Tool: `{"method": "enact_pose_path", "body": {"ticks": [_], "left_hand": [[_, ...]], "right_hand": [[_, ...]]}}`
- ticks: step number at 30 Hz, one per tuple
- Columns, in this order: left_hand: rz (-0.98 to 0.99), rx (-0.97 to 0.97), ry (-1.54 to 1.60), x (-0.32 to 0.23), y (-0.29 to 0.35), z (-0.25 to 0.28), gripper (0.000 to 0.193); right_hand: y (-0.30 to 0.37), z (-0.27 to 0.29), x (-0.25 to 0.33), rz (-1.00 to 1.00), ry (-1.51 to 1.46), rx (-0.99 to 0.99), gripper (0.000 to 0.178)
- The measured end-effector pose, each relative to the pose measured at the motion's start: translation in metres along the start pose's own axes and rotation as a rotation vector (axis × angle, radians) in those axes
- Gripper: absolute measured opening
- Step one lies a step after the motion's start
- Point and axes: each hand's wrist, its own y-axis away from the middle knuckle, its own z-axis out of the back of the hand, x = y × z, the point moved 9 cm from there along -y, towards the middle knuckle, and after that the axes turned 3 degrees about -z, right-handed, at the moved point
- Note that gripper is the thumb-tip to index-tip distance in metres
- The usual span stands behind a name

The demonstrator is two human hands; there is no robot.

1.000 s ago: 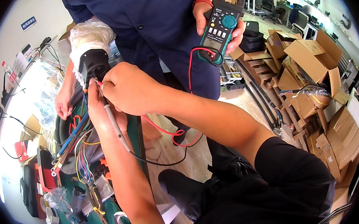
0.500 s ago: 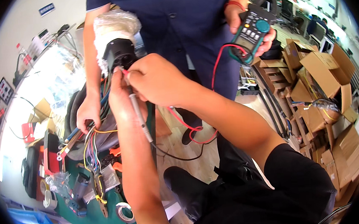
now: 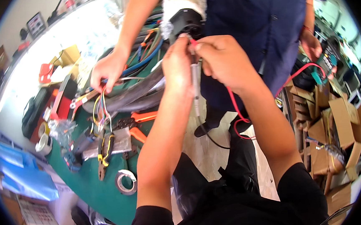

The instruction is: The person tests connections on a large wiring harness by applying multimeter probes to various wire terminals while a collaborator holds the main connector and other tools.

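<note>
Although the meter (image 3: 330, 62) has its red lead (image 3: 287, 83) plugged in and both probes have been brought up to the connector (image 3: 187, 23), the work looks no more than midway to judge by this view. That much seems done; a settled contact and a reading seem left, and you cannot confirm either here, since the tips are hidden among your fingers and the display is too small and turned away.

Your right hand (image 3: 226, 63) pinches the red probe (image 3: 193, 43) between thumb and forefinger, with the other fingers curled in. Your left hand (image 3: 177, 66) is closed just beside it, fingertips gathered at the connector's near edge; what exactly it grips is hidden. The grey probe (image 3: 195, 88) hangs upright between your wrists, its upper end lost behind your fingers, so you cannot tell which hand bears it.

The connector lies at the far side, just beyond the fingertips of both your hands, open face toward you, with plastic wrap (image 3: 183, 2) behind it. To the left, a co-worker's hand (image 3: 111, 70) pinches some thin wires (image 3: 102, 106) over the table (image 3: 96, 197); at the far right, the co-worker's other hand (image 3: 310, 47) is at the meter.
</note>
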Motion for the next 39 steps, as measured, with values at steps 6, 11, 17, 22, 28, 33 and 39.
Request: {"method": "enact_pose_path", "body": {"ticks": [6,11,17,22,28,33,39], "left_hand": [[-0.024,0.011,0.130,-0.003,0.006,-0.003,0.020],[0.010,0.005,0.118,-0.002,0.007,-0.007,0.020],[0.080,-0.021,0.033,-0.004,0.011,-0.003,0.039],[0.044,-0.113,0.088,-0.009,0.017,-0.004,0.036],[0.015,-0.075,0.015,-0.014,0.019,-0.009,0.045],[0.074,-0.139,0.001,-0.009,0.021,-0.004,0.039],[0.111,-0.068,-0.038,-0.003,0.018,-0.006,0.042]], "right_hand": [[0.005,-0.008,0.006,-0.099,-0.007,0.047,0.029],[0.007,-0.006,0.001,-0.141,-0.103,0.018,0.025],[0.016,-0.010,-0.005,-0.140,-0.151,0.103,0.027],[0.026,-0.020,-0.020,-0.123,-0.241,0.121,0.030],[0.029,-0.030,-0.034,-0.129,-0.378,0.093,0.029],[0.029,-0.027,-0.036,-0.130,-0.457,0.020,0.028],[0.013,-0.019,-0.042,0.041,-0.336,-0.094,0.031]]}}
